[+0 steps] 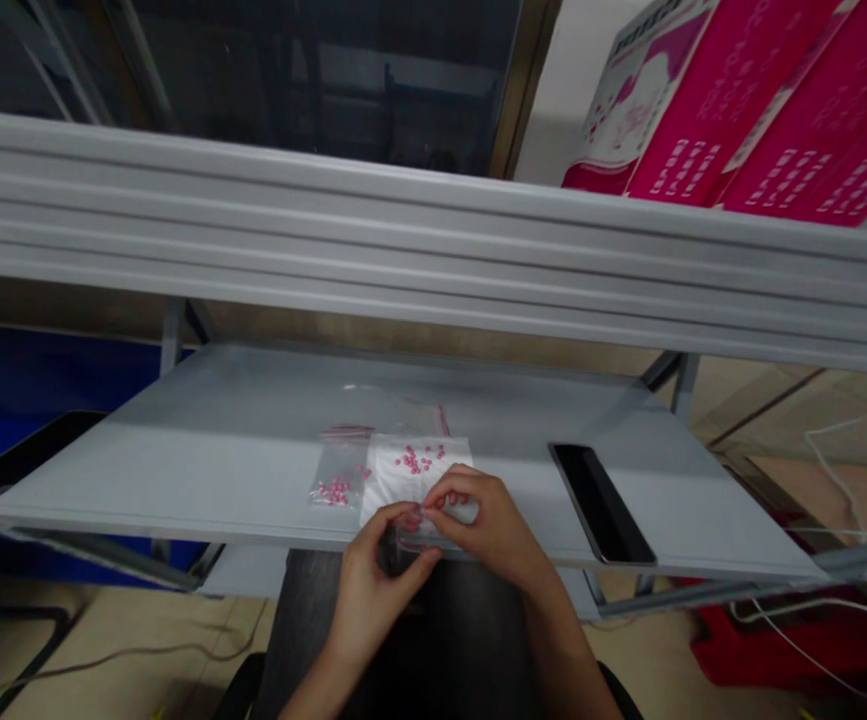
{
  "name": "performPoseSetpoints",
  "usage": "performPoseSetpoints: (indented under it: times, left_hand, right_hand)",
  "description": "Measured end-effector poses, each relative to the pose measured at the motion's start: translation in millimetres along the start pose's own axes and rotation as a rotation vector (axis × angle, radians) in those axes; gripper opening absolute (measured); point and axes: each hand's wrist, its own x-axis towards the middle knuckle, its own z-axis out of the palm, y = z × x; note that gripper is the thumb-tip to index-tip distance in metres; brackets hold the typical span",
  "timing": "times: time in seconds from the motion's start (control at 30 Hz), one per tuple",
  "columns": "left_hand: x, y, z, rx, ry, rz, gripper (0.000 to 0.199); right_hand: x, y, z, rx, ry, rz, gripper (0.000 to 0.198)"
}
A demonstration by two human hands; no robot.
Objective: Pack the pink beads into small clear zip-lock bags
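Observation:
My left hand [377, 585] is curled around a small clear plastic bag [412, 542], its index finger and thumb at the bag's edges. Close above, my right hand [489, 520] pinches at the bag's upper part; whatever lies between its fingertips is too small to make out. Just beyond the hands, a white sheet of paper [384, 470] carries several small pink round pieces [412, 460]. To its left lies a clear zip bag [343, 465] with more pink pieces inside. Behind the sheet is another clear bag with a red strip [443, 420].
A dark-screened phone or tablet [604, 505] lies to the right on the grey table [253, 400]. A ribbed metal rail [403, 240] crosses above the table's back, with pink boxes [733, 110] standing on it. Cables [838, 610] hang at the lower right.

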Motion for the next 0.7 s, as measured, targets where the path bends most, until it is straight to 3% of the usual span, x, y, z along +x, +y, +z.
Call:
performPoseSetpoints:
  times: [0.2,0.43,0.53,0.7]
  left_hand:
    - [-2,0,-1,-0.037,-0.008,-0.024,0.03]
    - [-1,-3,-2,-0.064,-0.004,-0.071,0.032]
    - [-1,-4,-2,-0.062,-0.009,-0.064,0.031]
    - [-1,-3,-3,-0.045,-0.007,-0.036,0.029]
  right_hand:
    - [-1,-1,3,0.13,-0.148,-0.028,0.01]
    - [34,58,5,-0.219,0.166,0.122,0.014]
    - [48,77,4,-0.288,0.179,0.113,0.023]
    - [55,83,9,-0.324,0.13,0.089,0.026]
